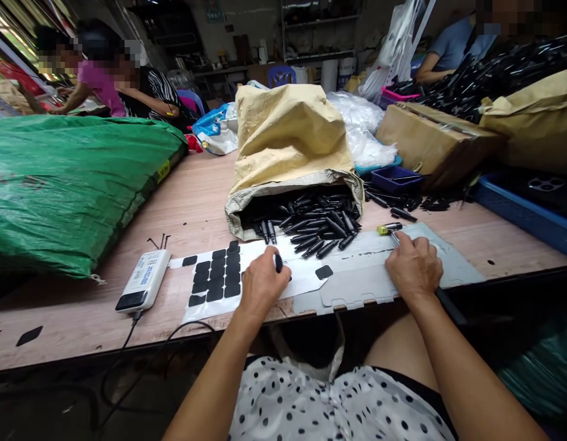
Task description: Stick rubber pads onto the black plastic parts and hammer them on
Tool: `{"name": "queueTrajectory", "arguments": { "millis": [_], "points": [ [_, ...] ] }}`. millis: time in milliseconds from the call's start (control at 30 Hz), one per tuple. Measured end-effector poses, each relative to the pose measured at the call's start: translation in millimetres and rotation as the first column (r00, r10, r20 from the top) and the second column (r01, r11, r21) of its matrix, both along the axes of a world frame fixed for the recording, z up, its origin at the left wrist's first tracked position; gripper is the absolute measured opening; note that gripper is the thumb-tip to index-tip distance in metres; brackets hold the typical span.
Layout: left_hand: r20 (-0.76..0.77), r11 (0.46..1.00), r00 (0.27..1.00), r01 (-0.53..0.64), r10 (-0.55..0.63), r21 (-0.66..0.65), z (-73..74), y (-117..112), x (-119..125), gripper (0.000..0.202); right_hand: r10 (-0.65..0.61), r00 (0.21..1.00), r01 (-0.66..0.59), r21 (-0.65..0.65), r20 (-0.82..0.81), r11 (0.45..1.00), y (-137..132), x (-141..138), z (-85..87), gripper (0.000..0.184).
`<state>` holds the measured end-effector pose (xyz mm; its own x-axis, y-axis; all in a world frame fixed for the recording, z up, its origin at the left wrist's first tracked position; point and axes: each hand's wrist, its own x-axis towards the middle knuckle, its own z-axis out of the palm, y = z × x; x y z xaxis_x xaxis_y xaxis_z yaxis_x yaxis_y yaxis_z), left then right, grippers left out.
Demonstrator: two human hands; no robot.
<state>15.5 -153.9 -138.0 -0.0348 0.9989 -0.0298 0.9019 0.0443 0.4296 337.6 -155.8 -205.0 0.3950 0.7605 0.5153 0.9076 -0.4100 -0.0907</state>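
My left hand (pixel 262 283) is closed around a small black cylindrical part (pixel 278 262), resting on a white backing sheet (pixel 301 278) that carries several black adhesive pads (pixel 216 275). A single loose pad (pixel 324 272) lies just to its right. My right hand (pixel 414 266) is curled on a grey plastic sheet (pixel 453 263), gripping a small screwdriver with a yellow handle (pixel 388 229). Just beyond both hands, a tan paper sack (pixel 290 138) lies on its side, spilling several black cylindrical parts (pixel 317 226).
A white power bank (pixel 144 280) with a cable lies at the left, beside a big green woven sack (pixel 72 177). A cardboard box (pixel 430 138), blue trays (pixel 396 177) and more black parts sit at the right. Other people work at the far tables.
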Motion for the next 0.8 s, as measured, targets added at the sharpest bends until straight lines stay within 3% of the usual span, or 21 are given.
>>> {"name": "queueTrajectory", "arguments": {
  "millis": [167,300,433,667,800],
  "points": [
    [0.144,0.948,0.944,0.309,-0.297,-0.068,-5.1,-4.6,9.4,0.031,0.002,1.0,-0.002,-0.005,-0.014,1.0,-0.5,-0.7,1.2,0.037],
    [0.043,0.905,0.904,0.426,-0.425,-0.011,-6.3,5.5,-0.9,0.03,0.002,1.0,-0.002,-0.004,-0.016,1.0,-0.5,-0.3,0.8,0.037],
    [0.006,0.913,0.913,0.407,-0.407,0.029,-13.6,9.9,0.5,0.024,0.002,1.0,-0.002,-0.015,-0.021,1.0,-0.4,-0.1,1.1,0.037],
    [0.19,0.906,0.889,0.389,-0.417,0.168,-33.4,0.0,26.6,0.017,0.005,1.0,-0.005,-0.016,-0.018,1.0,-1.3,-1.2,4.2,0.036],
    [0.284,0.918,0.877,0.343,-0.389,0.198,-39.9,-1.2,27.6,0.02,0.007,1.0,-0.007,-0.006,-0.027,1.0,-1.2,-1.4,3.5,0.036]
  ]
}}
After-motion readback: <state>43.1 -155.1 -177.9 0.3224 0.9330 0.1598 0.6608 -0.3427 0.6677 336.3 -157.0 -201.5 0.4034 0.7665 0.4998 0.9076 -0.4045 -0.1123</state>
